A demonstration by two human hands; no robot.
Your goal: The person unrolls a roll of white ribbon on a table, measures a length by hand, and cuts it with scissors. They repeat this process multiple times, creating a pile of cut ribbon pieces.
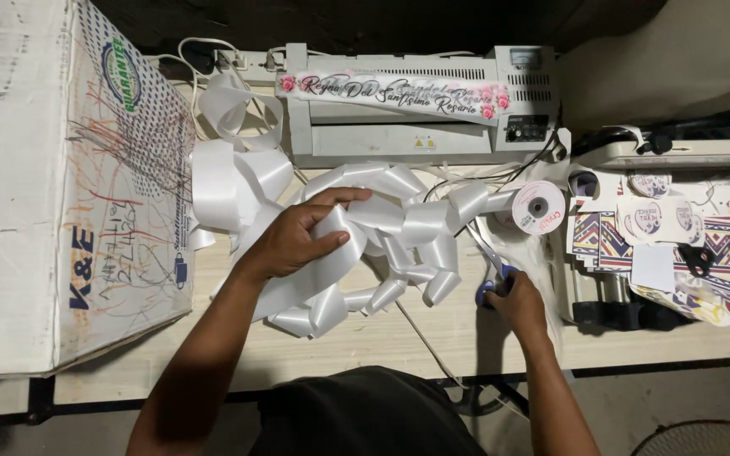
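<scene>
A long white satin ribbon (399,228) lies in loose loops across the wooden table (382,342). My left hand (297,236) presses down on a wide stretch of it near the middle, fingers spread over the band. My right hand (517,297) grips blue-handled scissors (492,270), whose blades point up toward the ribbon strand running from a white ribbon spool (538,207). The scissor tips sit close to that strand.
A grey laminator (416,127) with a printed floral strip on top stands at the back. A large cardboard box (52,186) fills the left side. Patterned printed sheets, round stickers and black scissors (699,257) lie at the right. White cables run across the table.
</scene>
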